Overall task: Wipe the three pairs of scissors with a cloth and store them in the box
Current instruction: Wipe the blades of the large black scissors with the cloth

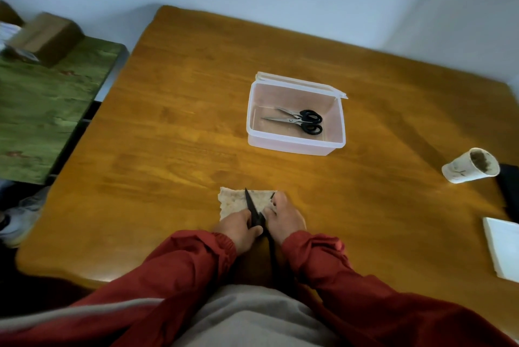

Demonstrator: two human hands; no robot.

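While the left grip [238, 230] holds them, scissors [250, 205] overlie cloth [231, 200].

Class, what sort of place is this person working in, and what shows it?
Probably a plain room in a home or office: a wooden table in a bare white corner, a used paper cup on it, and a cardboard box on a green cloth beside it.
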